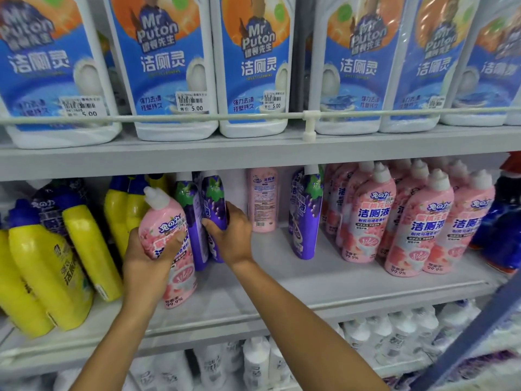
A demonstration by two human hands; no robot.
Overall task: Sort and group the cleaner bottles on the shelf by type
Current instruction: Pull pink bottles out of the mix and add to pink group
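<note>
- Partly hidden: purple bottle (213,197), its middle behind the right grip (232,235), whose fingers curl round it.
- Just beside: left grip (150,259), wrapped round a tilted pink bottle (165,221).

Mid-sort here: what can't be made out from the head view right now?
Head view:
Pink plastic cleaner bottle: left hand covers its label's middle.
Purple grape-print bottle: right hand hides its lower part.
White bottles below: blurred, labels unreadable.
Dark blue bottles, far right: cut off by the frame edge.
</note>
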